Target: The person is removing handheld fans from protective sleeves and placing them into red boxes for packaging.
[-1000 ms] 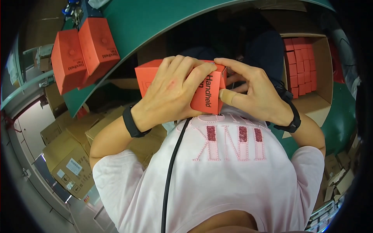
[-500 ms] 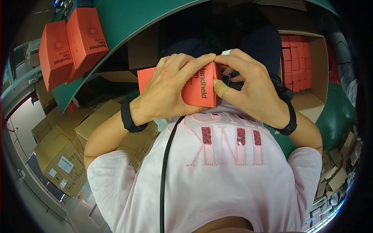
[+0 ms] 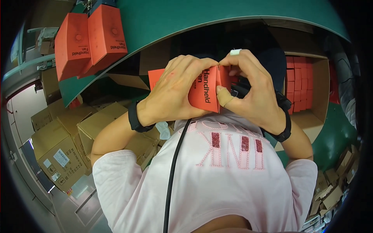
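In the head view, fingers of the left hand [image 3: 175, 87] clamp 1 orange box [image 3: 204, 93] near the chest [image 3: 233, 182]; thumb and forefinger of the right hand [image 3: 254, 95] touch its right end, whether gripping I cannot tell. Working the end flap [image 3: 224, 76] seems in hand; next likely calls for steady left support.

Pale short-sleeved shirt [image 3: 217, 190], pink-outlined lettering [image 3: 244, 151], black wristbands [image 3: 136, 117], tan thumb bandage [image 3: 225, 97], white finger wrap [image 3: 235, 51], black cable [image 3: 172, 171]

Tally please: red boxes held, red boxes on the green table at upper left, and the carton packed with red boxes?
Held red box: 1
Red boxes on the green table: 2
Carton packed with red boxes: 1
Total: 4, leaving out carton contents
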`<state>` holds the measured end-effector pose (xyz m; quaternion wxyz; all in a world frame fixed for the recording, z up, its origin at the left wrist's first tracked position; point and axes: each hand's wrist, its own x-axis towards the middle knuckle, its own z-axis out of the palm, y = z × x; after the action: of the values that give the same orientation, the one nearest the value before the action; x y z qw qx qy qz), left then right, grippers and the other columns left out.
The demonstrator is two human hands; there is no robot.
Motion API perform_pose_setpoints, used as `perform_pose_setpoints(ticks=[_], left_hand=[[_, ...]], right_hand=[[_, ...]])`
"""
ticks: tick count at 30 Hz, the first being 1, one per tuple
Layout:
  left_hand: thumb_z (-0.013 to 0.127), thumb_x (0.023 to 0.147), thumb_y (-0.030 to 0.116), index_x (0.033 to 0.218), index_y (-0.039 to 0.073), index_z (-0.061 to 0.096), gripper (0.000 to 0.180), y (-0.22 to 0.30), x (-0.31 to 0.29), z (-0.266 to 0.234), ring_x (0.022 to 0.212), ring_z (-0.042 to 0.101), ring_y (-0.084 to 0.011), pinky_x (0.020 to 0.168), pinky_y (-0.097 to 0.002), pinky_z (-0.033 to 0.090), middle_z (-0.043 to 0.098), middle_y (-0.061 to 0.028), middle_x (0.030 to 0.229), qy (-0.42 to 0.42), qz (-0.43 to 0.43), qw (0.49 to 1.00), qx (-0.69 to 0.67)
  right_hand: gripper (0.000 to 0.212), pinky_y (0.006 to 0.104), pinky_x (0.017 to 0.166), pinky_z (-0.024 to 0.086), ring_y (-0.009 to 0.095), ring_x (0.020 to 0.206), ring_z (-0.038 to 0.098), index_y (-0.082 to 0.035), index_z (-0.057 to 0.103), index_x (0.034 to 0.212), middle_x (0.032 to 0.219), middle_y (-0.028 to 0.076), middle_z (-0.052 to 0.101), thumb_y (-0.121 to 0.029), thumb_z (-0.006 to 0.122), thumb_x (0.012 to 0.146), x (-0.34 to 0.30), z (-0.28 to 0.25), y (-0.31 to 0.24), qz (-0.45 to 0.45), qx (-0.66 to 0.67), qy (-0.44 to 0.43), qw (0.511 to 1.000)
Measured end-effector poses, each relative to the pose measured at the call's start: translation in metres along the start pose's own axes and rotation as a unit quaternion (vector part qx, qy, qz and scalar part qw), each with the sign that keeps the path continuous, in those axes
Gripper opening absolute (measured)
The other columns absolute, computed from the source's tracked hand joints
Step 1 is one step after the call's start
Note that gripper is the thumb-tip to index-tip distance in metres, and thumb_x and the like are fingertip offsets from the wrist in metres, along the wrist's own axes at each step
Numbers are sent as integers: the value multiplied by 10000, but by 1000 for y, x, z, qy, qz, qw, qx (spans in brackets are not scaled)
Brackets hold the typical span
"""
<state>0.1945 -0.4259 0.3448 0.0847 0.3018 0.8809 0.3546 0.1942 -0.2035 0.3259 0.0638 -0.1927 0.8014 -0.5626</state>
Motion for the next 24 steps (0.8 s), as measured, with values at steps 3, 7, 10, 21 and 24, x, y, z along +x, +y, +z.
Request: perform_pose_setpoints(ticks=[3, 7, 10, 21, 24], left_hand=[[952, 554, 220, 1332, 68, 539, 894, 0, 1, -3, 1037, 601, -320, 880, -401, 502, 628, -118, 1156, 14, 3, 1000, 7], [943, 603, 299, 1315, 55, 553, 848, 2, -1, -2, 1003, 606, -317, 877, -411, 505, 634, -118, 1162, 26, 2, 999, -30], [949, 596, 307, 1342, 61, 550, 881, -1, -2, 1, 1016, 613, -311, 882, -410, 513, 640, -117, 1189, 20, -7, 998, -56], [940, 590, 300, 1345, 69, 552, 879, -8, -4, 11, 1049, 603, -301, 919, -410, 466, 641, -102, 1193, -3, 1, 996, -87], [935, 596, 298, 1311, 68, 563, 838, -9, -5, 13, 1029, 600, -295, 912, -408, 458, 640, -95, 1175, 23, 24, 996, -78]], right_hand=[[358, 314, 825, 556, 198, 893, 629, 2, 610, 1060, 1009, 88, 587, -83, 766, 749, 12, -7, -1, -37, 11, -14, 999], [358, 298, 758, 513, 190, 833, 592, -9, 597, 1022, 960, 77, 586, -119, 777, 732, 17, -13, -3, -41, 7, -38, 998], [356, 280, 702, 469, 165, 799, 566, -22, 598, 1007, 938, 61, 578, -131, 782, 722, 16, -17, -5, -37, -12, -48, 998], [292, 249, 665, 398, 98, 725, 487, -42, 560, 934, 912, 6, 502, -103, 741, 713, 11, -14, -3, 105, 68, -98, 987], [278, 244, 653, 394, 100, 723, 478, -40, 542, 920, 916, 8, 480, -92, 722, 715, 12, -10, -4, 88, 78, -90, 989]])
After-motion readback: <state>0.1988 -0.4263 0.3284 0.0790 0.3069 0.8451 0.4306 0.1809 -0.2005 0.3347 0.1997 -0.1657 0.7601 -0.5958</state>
